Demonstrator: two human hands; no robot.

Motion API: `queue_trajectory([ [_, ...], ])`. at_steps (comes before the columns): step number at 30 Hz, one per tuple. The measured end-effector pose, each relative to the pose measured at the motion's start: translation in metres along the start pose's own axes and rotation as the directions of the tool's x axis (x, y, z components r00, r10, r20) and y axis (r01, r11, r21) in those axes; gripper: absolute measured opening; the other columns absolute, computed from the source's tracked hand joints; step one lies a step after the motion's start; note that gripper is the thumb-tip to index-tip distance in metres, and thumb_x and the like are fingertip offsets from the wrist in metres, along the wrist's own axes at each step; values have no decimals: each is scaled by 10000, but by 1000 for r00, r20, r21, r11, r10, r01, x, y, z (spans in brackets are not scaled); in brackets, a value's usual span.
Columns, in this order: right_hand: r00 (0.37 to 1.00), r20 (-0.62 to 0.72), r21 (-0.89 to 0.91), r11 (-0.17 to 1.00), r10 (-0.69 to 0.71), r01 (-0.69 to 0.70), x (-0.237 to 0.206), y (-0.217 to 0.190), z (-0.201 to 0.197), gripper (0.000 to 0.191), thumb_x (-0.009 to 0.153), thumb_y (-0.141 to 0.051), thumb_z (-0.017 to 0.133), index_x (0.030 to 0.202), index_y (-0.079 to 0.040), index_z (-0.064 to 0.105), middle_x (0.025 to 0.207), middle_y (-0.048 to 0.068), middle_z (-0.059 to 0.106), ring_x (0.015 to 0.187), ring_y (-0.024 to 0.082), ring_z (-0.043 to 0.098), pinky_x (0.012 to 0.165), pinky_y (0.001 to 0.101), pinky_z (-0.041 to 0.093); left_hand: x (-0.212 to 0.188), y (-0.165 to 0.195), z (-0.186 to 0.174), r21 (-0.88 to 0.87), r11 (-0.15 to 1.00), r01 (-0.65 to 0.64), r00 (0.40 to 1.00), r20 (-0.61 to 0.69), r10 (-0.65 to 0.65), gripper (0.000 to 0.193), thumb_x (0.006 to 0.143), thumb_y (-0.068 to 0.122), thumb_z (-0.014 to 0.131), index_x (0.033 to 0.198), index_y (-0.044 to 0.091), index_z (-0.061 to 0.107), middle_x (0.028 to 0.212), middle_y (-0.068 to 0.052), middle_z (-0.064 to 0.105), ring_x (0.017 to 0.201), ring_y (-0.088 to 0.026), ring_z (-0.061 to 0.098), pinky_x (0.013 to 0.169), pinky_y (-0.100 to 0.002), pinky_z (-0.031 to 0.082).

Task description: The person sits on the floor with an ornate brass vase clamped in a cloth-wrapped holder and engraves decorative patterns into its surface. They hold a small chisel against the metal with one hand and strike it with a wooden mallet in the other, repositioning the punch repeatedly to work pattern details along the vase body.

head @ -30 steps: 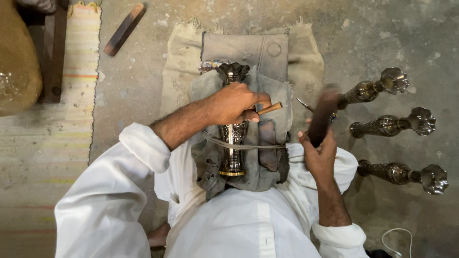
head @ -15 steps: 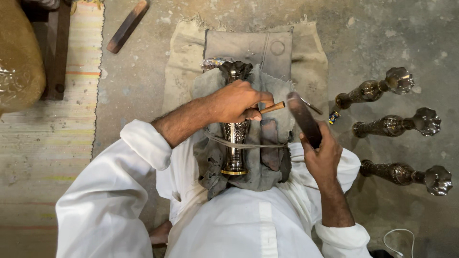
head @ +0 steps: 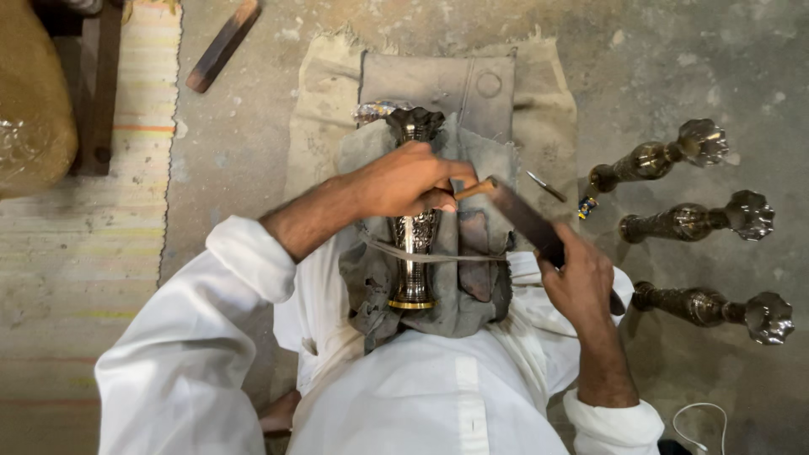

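Note:
An engraved metal vase (head: 413, 244) lies on grey cloth (head: 472, 278) over my lap, its fluted mouth pointing away from me. My left hand (head: 409, 179) rests on the vase's upper body and pinches a small wooden-handled punch (head: 474, 189) against it. My right hand (head: 581, 282) grips a dark flat striking bar (head: 524, 217), whose far end meets the head of the punch. A thin strap (head: 438, 255) crosses the vase's lower body.
Three similar metal vases (head: 653, 158) (head: 695, 221) (head: 716, 305) lie on the concrete floor to my right. A thin metal tool (head: 546, 185) lies by the cloth. A wooden bar (head: 222, 44) is at upper left, a striped mat (head: 76, 253) at left.
My right hand has swung the dark bar down and leftward, from raised upright to its end meeting the punch. The left hand and vase have stayed in place.

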State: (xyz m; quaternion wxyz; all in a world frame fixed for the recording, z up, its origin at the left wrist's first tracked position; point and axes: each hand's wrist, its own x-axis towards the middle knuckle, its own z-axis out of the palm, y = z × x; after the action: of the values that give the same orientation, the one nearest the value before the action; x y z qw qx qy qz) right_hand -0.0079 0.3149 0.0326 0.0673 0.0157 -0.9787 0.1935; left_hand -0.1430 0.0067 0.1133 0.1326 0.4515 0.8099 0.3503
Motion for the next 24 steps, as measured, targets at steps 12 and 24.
queue_trajectory([
  [12,873,427,684,548,236,-482,-31,6,51,347,871,-86,765,1189,-28,640,841,-21,625,746,89,557,684,275,472,-98,60,119,-513,840,-175,904,-421,-69,280,991,116,741,1238,19,651,971,-105,790,870,-185,797,767,-332,660],
  [24,886,415,745,482,206,-461,-22,-1,70,318,883,-63,786,1152,-3,627,904,-10,644,790,100,565,686,284,477,-61,86,145,74,981,177,981,-91,-170,411,908,229,701,1253,34,596,736,-159,725,639,-362,711,606,-510,565],
])
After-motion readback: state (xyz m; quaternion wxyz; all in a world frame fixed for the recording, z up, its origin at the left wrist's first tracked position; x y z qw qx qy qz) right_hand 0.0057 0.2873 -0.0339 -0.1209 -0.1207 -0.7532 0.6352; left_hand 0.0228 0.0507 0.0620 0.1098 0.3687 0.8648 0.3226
